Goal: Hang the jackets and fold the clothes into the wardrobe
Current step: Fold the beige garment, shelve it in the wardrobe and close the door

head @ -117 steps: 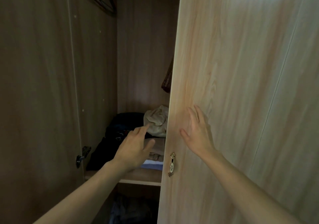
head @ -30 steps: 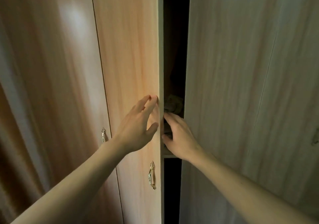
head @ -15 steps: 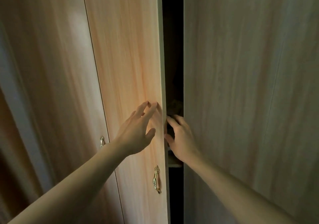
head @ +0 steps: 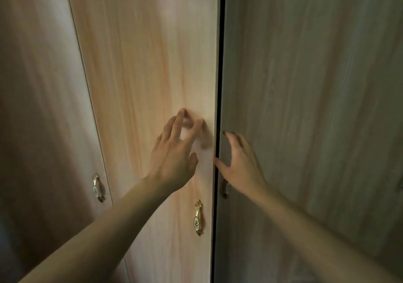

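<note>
Only the head view to go on, so here goes. We're right up against the wardrobe (head: 39,86), and the two doors in front of us are almost together. Just a thin dark slit (head: 220,64) runs between the lit door (head: 148,64) and the shadowed door (head: 305,86).

Our left hand (head: 174,158) has its fingers spread, tips on the lit door just beside its edge, though they're a bit blurry. Our right hand (head: 242,167) has its fingers loosely bent and apart, tips on the shadowed door and thumb right at the slit. Neither hand is gripping anything. The gold handle (head: 198,217) below the left hand is untouched, and a second handle (head: 225,190) peeks out behind the right wrist.

No jackets or clothes in sight. Whatever's inside is hidden behind the doors, so we can't tell how they're stowed.

We reckon this is the closing-up step, right at the tail end. The next move calls for a light, even push on both doors until the slit is gone, keeping that right thumb clear of the gap.
</note>
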{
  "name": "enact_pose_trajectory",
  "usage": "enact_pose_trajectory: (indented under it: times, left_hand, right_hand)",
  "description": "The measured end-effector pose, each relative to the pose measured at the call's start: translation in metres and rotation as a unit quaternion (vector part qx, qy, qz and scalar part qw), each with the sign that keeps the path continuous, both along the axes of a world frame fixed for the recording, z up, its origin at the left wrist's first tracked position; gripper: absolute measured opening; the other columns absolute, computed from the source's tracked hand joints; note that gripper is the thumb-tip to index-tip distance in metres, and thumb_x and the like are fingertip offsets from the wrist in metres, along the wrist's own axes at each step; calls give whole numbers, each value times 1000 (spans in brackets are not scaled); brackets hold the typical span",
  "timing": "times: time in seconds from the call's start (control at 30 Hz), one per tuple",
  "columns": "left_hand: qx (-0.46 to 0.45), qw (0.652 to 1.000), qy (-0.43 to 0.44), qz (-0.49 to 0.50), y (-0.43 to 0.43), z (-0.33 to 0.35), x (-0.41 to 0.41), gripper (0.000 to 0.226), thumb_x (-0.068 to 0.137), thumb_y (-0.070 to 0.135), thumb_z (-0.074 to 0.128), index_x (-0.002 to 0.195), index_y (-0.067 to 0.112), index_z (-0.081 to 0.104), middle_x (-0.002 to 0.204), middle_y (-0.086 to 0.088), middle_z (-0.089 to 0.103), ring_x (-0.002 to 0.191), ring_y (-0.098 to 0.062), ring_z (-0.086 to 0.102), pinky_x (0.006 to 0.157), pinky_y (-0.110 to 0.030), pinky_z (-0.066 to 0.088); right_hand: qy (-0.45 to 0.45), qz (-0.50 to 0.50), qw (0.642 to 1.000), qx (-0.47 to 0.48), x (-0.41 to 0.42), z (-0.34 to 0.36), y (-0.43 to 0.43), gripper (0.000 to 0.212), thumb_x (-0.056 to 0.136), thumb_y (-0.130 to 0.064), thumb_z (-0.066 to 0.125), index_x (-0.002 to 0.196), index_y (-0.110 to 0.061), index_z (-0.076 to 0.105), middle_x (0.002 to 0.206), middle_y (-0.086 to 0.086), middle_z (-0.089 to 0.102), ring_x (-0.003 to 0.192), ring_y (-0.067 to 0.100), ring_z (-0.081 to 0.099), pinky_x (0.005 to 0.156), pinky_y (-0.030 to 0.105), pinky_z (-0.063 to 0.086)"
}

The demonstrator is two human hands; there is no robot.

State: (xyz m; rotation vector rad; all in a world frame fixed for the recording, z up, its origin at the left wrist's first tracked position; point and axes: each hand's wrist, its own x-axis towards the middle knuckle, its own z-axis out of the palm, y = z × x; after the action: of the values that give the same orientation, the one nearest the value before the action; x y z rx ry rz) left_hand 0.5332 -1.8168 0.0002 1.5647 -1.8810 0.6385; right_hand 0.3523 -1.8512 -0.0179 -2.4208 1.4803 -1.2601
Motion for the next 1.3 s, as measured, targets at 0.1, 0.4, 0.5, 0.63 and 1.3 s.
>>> enact_pose_trajectory:
  times: [0.1,0.4,0.5,0.63,1.3]
  left_hand:
    - [-30,999,20,-7,-20,0,7,86,90,36,64,156,39,9,166,-9,-2,152,-33,5,116,-49,28]
    - [-38,999,5,-8,-64,-2,7,97,82,52,69,157,33,10,165,-16,-5,152,-39,-1,115,-61,26]
    - [-38,999,-7,1,-73,7,-1,100,79,52,72,156,31,12,165,-18,-2,151,-40,1,114,-63,27]
    - [-35,999,-9,18,-84,15,-12,106,73,50,79,155,31,15,164,-18,1,151,-41,3,112,-65,28]
    - [-24,993,-29,114,-140,11,-23,117,65,53,83,156,30,14,164,-21,3,149,-43,7,106,-70,29]
  right_hand:
    - [33,-26,999,0,2,-1,-11,76,90,-39,65,152,-21,26,156,3,27,142,18,29,113,22,20]
    - [80,-117,990,5,-8,7,-46,98,81,-63,62,155,-24,11,162,5,6,150,24,9,119,46,24]
    - [83,-127,988,-9,-13,9,-57,108,77,-68,63,156,-24,4,163,7,-2,150,25,2,119,47,23]
    - [108,-135,984,-33,-21,20,-75,117,75,-76,59,155,-28,-10,161,6,-21,150,28,-9,121,48,13]
    - [105,-120,983,-89,-32,38,-143,120,71,-77,61,157,-17,2,163,7,-18,150,26,-18,122,51,12]
